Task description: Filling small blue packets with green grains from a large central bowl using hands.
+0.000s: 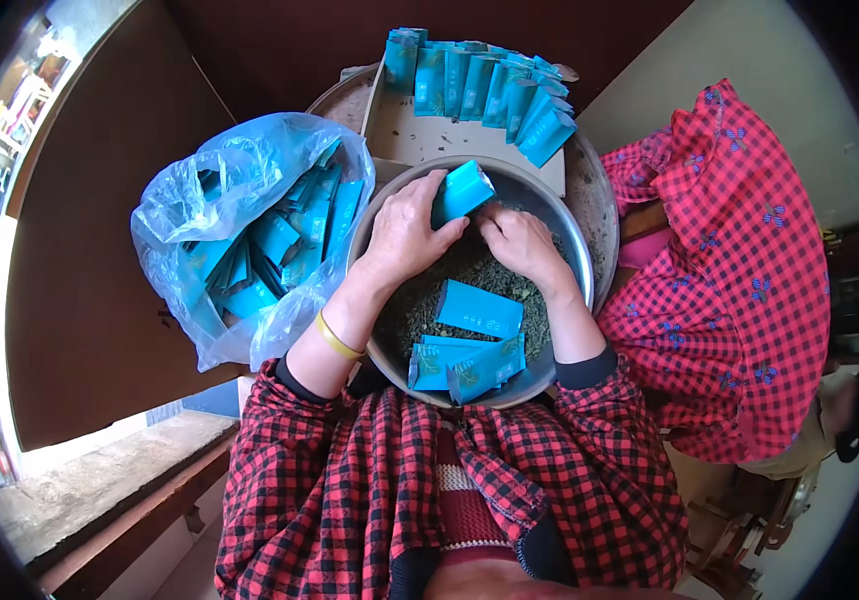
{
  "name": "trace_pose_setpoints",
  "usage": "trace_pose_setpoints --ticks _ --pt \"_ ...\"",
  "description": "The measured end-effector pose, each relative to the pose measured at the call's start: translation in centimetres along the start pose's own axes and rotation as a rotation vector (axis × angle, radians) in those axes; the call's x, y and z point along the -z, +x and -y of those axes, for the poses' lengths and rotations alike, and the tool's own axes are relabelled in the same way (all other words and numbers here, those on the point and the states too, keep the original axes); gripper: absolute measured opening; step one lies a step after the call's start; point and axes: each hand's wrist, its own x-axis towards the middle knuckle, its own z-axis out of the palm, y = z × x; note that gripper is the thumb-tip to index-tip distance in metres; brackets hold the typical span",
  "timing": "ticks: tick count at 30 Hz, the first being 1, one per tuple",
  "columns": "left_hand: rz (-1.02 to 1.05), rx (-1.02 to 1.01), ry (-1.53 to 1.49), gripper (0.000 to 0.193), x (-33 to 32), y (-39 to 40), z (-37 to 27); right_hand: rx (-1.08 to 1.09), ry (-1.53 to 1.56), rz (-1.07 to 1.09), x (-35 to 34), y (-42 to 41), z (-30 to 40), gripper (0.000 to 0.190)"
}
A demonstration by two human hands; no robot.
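Observation:
My left hand (pixel 411 229) grips a small blue packet (pixel 465 192) over the upper part of a round metal bowl (pixel 585 259). The packet's far end points up and to the right. Close beside it, my right hand (pixel 517 241) has its fingers bent down by the dried, dark green leaves (pixel 467 266); its fingertips are partly hidden, so a pinch of leaves in them cannot be told. Lower in the bowl, several flat blue packets (pixel 482 309) lie on the leaves. A gold-coloured bangle (pixel 337 337) is around my left wrist.
Left of the bowl, a clear plastic bag (pixel 249 161) holds many blue packets. Behind it, a shallow pale box (pixel 429 139) has a row of upright and leaning blue packets (pixel 478 86), with leaf crumbs on its floor. Red-checked cloth (pixel 737 277) hangs at the right. A ledge (pixel 122 465) runs at lower left.

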Motion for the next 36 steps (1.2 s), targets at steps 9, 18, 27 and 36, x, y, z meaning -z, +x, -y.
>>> trace_pose_setpoints --ticks 9,18,27,36 --pt "-0.008 -0.011 0.025 0.064 0.1 -0.2 0.1 -0.173 0.319 -0.247 2.1 0.6 -3.3 0.029" --pt "0.064 0.009 0.030 0.063 0.5 -0.1 -0.3 0.126 0.413 -0.707 2.7 0.3 -1.1 0.029" --pt "0.047 0.027 0.028 0.062 0.4 0.0 -0.2 0.179 0.186 -0.660 3.4 0.0 -0.7 0.022" --pt "-0.027 -0.026 -0.017 0.060 0.2 0.1 0.0 0.011 0.121 -0.034 -0.7 0.3 -0.2 0.022"
